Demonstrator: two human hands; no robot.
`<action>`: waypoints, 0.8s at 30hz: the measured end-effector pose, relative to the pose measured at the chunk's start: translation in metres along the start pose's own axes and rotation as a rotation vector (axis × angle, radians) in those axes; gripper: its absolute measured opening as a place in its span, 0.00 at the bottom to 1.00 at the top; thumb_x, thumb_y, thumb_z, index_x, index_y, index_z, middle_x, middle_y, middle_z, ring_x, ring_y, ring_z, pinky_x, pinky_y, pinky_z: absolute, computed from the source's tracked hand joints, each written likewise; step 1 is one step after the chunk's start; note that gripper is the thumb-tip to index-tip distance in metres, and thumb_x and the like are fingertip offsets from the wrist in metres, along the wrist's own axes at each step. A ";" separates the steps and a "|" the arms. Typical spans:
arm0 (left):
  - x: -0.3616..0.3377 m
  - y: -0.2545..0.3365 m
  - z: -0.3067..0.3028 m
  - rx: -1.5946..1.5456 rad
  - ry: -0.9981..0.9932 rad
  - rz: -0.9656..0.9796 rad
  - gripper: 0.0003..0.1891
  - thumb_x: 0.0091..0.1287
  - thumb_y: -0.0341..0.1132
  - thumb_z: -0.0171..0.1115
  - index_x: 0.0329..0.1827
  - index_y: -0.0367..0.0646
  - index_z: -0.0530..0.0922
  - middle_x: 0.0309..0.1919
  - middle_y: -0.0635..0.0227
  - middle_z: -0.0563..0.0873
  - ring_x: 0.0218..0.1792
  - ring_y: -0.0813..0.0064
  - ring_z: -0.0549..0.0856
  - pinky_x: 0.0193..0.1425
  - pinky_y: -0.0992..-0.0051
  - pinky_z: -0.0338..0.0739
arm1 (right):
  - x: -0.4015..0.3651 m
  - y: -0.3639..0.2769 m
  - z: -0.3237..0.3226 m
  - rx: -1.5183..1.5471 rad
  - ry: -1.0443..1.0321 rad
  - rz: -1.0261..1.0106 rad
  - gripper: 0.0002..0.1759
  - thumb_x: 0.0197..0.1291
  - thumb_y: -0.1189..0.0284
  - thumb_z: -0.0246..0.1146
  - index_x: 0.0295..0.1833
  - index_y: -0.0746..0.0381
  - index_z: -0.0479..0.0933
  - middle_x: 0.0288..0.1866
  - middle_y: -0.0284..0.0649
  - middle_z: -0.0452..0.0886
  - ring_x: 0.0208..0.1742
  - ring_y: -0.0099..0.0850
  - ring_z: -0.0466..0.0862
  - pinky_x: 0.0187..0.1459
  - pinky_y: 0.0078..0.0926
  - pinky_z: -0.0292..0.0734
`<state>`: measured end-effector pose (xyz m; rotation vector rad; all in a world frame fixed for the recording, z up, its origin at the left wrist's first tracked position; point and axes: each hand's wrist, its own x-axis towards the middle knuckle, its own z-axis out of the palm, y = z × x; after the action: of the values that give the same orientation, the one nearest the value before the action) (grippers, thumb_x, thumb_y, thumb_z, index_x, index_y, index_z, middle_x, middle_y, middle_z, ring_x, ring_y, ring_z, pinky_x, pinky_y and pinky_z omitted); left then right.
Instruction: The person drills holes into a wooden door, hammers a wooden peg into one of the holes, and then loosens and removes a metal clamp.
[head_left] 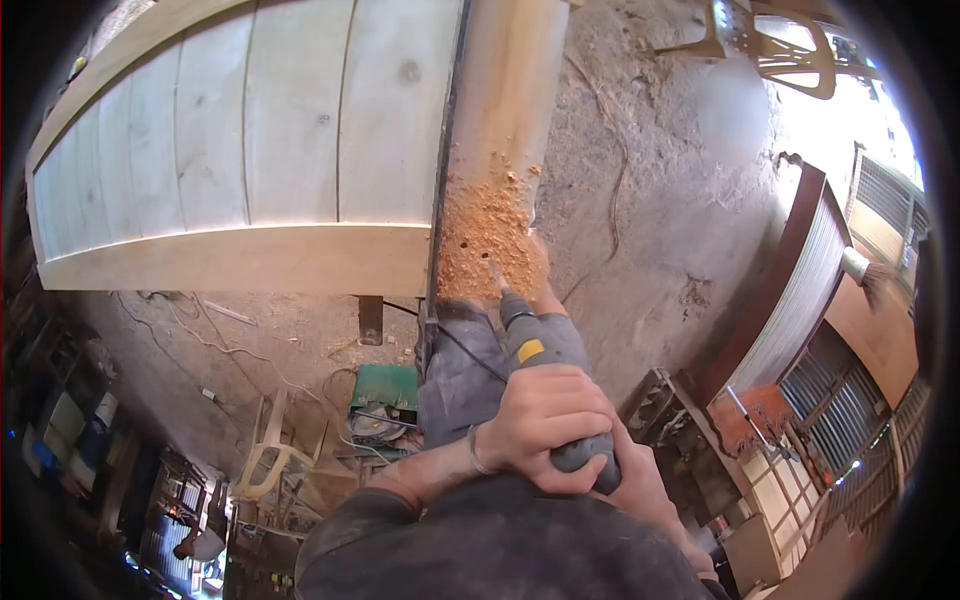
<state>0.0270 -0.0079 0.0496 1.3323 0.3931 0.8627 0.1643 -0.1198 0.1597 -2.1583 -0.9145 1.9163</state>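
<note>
"So, nearest first: how are the hands?"

"Left hand (550,410) clenched over the drill's body, band at the wrist. Right hand (640,480) against its rear right side, fingers mostly hidden; cannot tell how they close."

"And the drill (545,350)?"

"Rear end between the hands, nose beyond them. Long axis slants away from the wearer and a little left; bit points at the timber."

"Surface?"

"Pale timber (505,90), running lengthwise away from the wearer. Orange shavings (500,215) thick around two dark holes. Bit tip just beside the nearer hole; contact unclear. Left of the timber, a planked wooden panel (290,120) with a curved far edge."

"Room?"

"Dusty floor (640,240), trailing cords, green box (385,385) below the panel's near edge. Farther off, a plastic chair (790,55) at upper right, corrugated sheeting (830,385) at right, another person (205,543) at lower left, small and dim."
</note>
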 end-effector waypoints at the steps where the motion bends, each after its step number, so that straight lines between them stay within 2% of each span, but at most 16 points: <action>1: 0.000 0.012 0.008 0.007 -0.019 0.020 0.14 0.46 0.37 0.67 0.33 0.36 0.82 0.32 0.58 0.88 0.33 0.60 0.89 0.38 0.65 0.83 | -0.015 0.001 0.000 0.020 0.016 -0.006 0.59 0.46 0.70 0.75 0.80 0.67 0.48 0.51 0.62 0.81 0.49 0.58 0.84 0.48 0.41 0.81; 5: -0.001 0.033 0.033 0.068 -0.083 0.077 0.12 0.48 0.37 0.67 0.32 0.38 0.82 0.32 0.61 0.88 0.32 0.61 0.88 0.38 0.67 0.82 | -0.049 0.020 0.011 0.020 0.197 -0.186 0.55 0.48 0.75 0.71 0.79 0.68 0.50 0.47 0.63 0.82 0.52 0.57 0.85 0.50 0.38 0.80; 6: -0.002 0.037 0.039 0.087 -0.094 0.077 0.11 0.50 0.37 0.68 0.32 0.39 0.82 0.32 0.63 0.88 0.32 0.61 0.88 0.40 0.68 0.82 | -0.054 0.022 0.018 0.122 0.255 -0.160 0.50 0.49 0.75 0.69 0.79 0.68 0.54 0.48 0.62 0.82 0.53 0.56 0.85 0.51 0.36 0.79; 9: -0.011 0.044 0.059 0.154 -0.148 0.080 0.11 0.52 0.38 0.69 0.32 0.40 0.83 0.31 0.63 0.88 0.33 0.60 0.88 0.42 0.68 0.82 | -0.068 0.043 0.023 0.162 0.286 -0.123 0.47 0.50 0.76 0.66 0.78 0.66 0.57 0.48 0.60 0.82 0.53 0.49 0.87 0.51 0.34 0.79; 10: -0.017 0.045 0.065 0.174 -0.208 0.040 0.13 0.56 0.41 0.68 0.37 0.41 0.84 0.36 0.60 0.88 0.38 0.58 0.88 0.46 0.66 0.81 | -0.074 0.054 0.023 0.216 0.291 -0.141 0.46 0.50 0.77 0.65 0.77 0.66 0.58 0.48 0.57 0.82 0.52 0.44 0.86 0.52 0.33 0.78; 13: -0.032 0.042 0.083 0.134 -0.036 0.086 0.18 0.60 0.45 0.65 0.44 0.39 0.84 0.42 0.57 0.88 0.43 0.57 0.88 0.50 0.65 0.80 | -0.086 0.085 0.012 0.356 0.280 -0.214 0.43 0.48 0.79 0.61 0.75 0.67 0.62 0.47 0.47 0.84 0.49 0.30 0.84 0.52 0.28 0.77; 14: -0.041 0.037 0.082 0.127 -0.014 0.035 0.23 0.65 0.50 0.60 0.48 0.37 0.82 0.46 0.55 0.87 0.48 0.56 0.87 0.54 0.63 0.78 | -0.091 0.087 0.005 0.372 0.273 -0.233 0.40 0.47 0.78 0.61 0.72 0.67 0.67 0.45 0.42 0.84 0.46 0.27 0.83 0.51 0.26 0.76; 15: -0.050 0.032 0.083 0.216 0.089 0.037 0.24 0.68 0.50 0.56 0.49 0.35 0.82 0.46 0.54 0.87 0.51 0.56 0.86 0.59 0.63 0.76 | -0.094 0.098 -0.004 0.333 0.281 -0.270 0.37 0.47 0.78 0.61 0.69 0.67 0.69 0.44 0.41 0.84 0.45 0.27 0.83 0.50 0.25 0.76; 17: -0.084 -0.011 0.081 0.341 0.324 -0.052 0.23 0.70 0.50 0.55 0.48 0.37 0.83 0.46 0.57 0.87 0.52 0.57 0.84 0.60 0.62 0.74 | -0.099 0.127 -0.024 0.242 0.257 -0.362 0.32 0.46 0.79 0.62 0.62 0.68 0.73 0.42 0.40 0.84 0.43 0.27 0.82 0.47 0.23 0.76; 20: -0.167 -0.086 0.062 0.722 0.329 -0.399 0.22 0.71 0.53 0.56 0.45 0.42 0.84 0.43 0.61 0.87 0.48 0.58 0.84 0.58 0.61 0.73 | -0.110 0.167 -0.059 0.340 0.215 -0.293 0.23 0.44 0.79 0.62 0.52 0.67 0.76 0.39 0.38 0.83 0.36 0.26 0.81 0.41 0.21 0.75; 21: -0.193 -0.105 0.060 0.845 0.291 -0.481 0.22 0.71 0.54 0.56 0.43 0.43 0.84 0.42 0.61 0.87 0.47 0.59 0.84 0.58 0.60 0.72 | -0.106 0.187 -0.073 0.335 0.213 -0.357 0.22 0.44 0.79 0.63 0.50 0.67 0.76 0.38 0.38 0.82 0.34 0.25 0.80 0.38 0.21 0.74; 23: -0.241 -0.130 0.068 1.052 0.303 -0.529 0.22 0.71 0.54 0.55 0.41 0.44 0.85 0.40 0.60 0.87 0.47 0.60 0.84 0.60 0.60 0.69 | -0.098 0.220 -0.093 0.338 0.247 -0.461 0.20 0.43 0.78 0.63 0.47 0.67 0.76 0.37 0.38 0.82 0.30 0.24 0.79 0.33 0.21 0.73; 24: -0.252 -0.135 0.078 1.140 0.298 -0.556 0.22 0.72 0.54 0.55 0.39 0.44 0.86 0.39 0.60 0.87 0.47 0.61 0.84 0.61 0.60 0.68 | -0.106 0.219 -0.097 0.424 0.250 -0.450 0.20 0.44 0.77 0.64 0.46 0.68 0.76 0.35 0.40 0.81 0.28 0.25 0.78 0.30 0.23 0.73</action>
<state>-0.0376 -0.2457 -0.1148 1.9516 1.5690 0.3136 0.3308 -0.3213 0.1691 -1.7158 -0.7756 1.4309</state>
